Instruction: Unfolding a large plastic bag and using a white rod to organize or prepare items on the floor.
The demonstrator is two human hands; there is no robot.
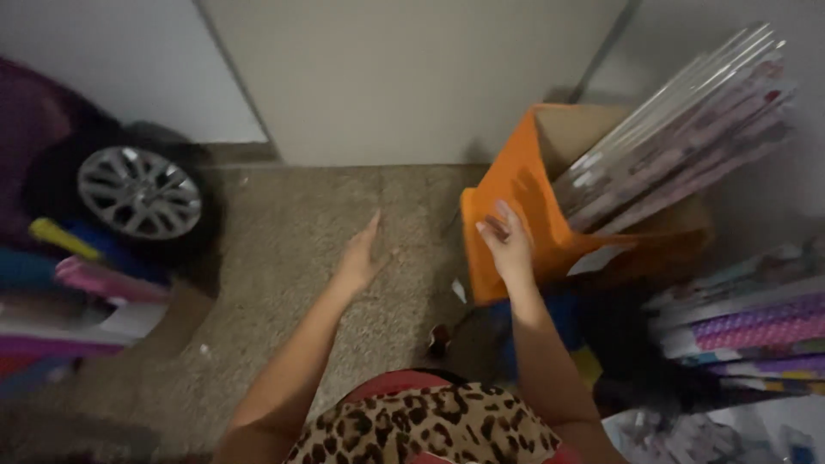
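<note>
An orange cardboard box (516, 185) stands tilted on the carpet at the right, holding several long wrapped rolls (687, 129) that lean out to the upper right. My right hand (507, 241) rests on the box's near orange side, fingers spread against it. My left hand (361, 258) hovers over the beige carpet (292, 258) left of the box, fingers extended and holding nothing. A leopard-print garment (421, 425) shows at the bottom.
A toy car wheel (142, 193) with a silver rim sits at the left, beside coloured rolls (94, 279) lying flat. More patterned rolls (756, 331) are stacked at the right. White walls (404, 77) close the back. Small scraps (438, 339) lie on the carpet.
</note>
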